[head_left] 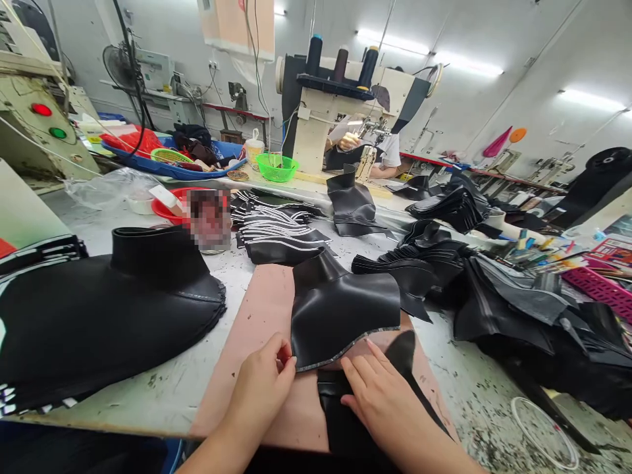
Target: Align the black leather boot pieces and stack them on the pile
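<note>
A black leather-like piece (345,309) with a thin grey line along its curved lower edge lies on a pink sheet (237,355). My left hand (269,372) pinches the lower left corner of this piece between thumb and fingertips. Flat near the lower edge rests my right hand (370,385), its fingers spread and fingertips just at the edge. Beneath the right hand lies another black piece (340,421), partly covered by the palm.
A thick stack of black pieces (108,316) stands at the left. White-edged strips (281,230), a red bowl (170,204) and a green basket (276,166) are behind. More black pieces (518,303) are piled at the right. A person's hand (349,141) shows beyond.
</note>
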